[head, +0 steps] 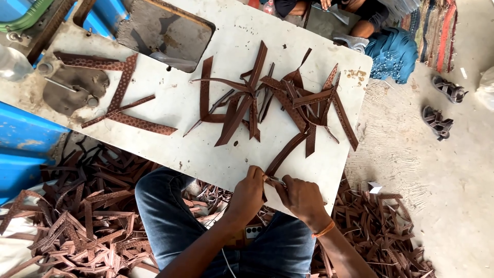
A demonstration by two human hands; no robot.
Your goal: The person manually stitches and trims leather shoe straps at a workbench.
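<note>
Both hands, left hand [248, 189] and right hand [301, 197], pinch a brown strap [285, 153] between them.

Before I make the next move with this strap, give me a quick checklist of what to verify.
1. Left hand grips the brown strap: ok.
2. Right hand holds the strap's near end: ok.
3. Small tool between the hands: cannot tell.
4. Strap's far end free of the strap pile: not ok, it runs into it.
5. White table edge bare by the hands: ok.
</note>
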